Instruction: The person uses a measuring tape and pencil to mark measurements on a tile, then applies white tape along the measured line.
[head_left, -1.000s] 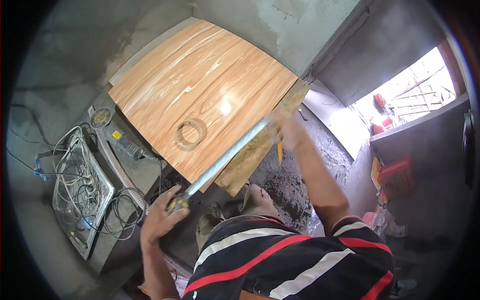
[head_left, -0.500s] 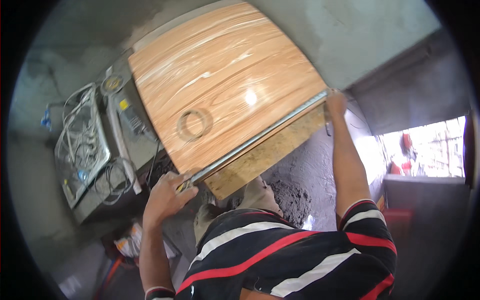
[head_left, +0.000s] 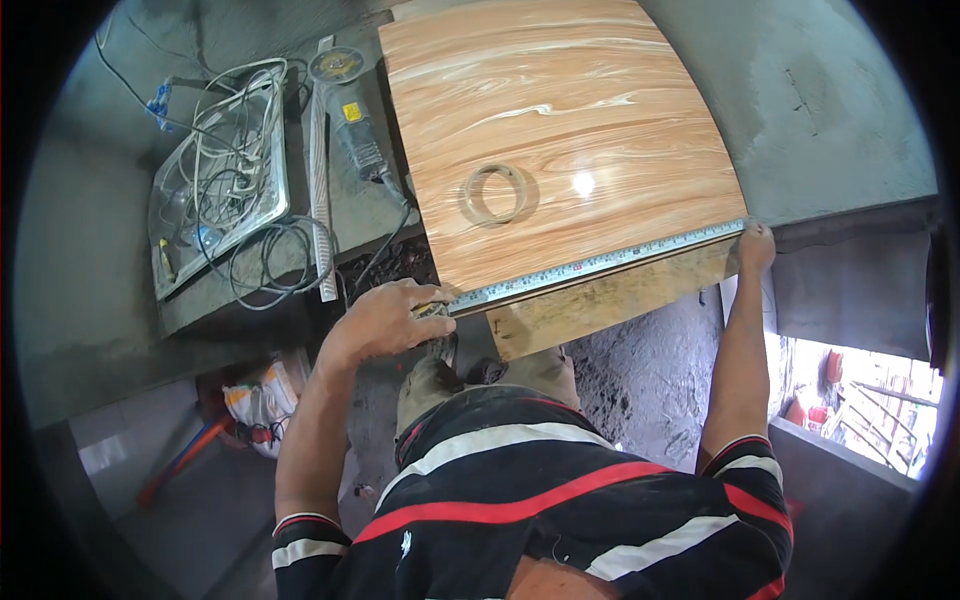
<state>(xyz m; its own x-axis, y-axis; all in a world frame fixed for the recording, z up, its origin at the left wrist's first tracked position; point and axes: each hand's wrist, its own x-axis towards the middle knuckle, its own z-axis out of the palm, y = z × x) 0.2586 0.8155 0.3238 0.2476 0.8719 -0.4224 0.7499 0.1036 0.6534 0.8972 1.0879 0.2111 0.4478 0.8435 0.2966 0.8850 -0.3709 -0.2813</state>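
The tape measure (head_left: 600,263) lies drawn out straight along the near edge of a glossy wood-grain panel (head_left: 560,110), its pale blade running from the panel's near left corner to its near right corner. The left hand (head_left: 385,318) is curled around the case (a yellow and dark one, mostly hidden by the fingers) just off the left corner. The right hand (head_left: 758,247) is closed, its fingers gripping the blade's far end at the right corner; exactly how the tip sits against the edge, I cannot tell. Beneath the panel, a rough yellowish board (head_left: 610,302) sticks out toward the person, below the tape. A tan ring (head_left: 468,196) lies flat on the panel, behind the blade and nearer its left end. To the left, on a grey ledge (head_left: 200,312), an angle grinder (head_left: 362,145) rests beside a long pale strip (head_left: 320,190). Left of the strip, a metal-rimmed tray (head_left: 277,150) holds a tangle of cables (head_left: 235,165), some of them looping over its near side.
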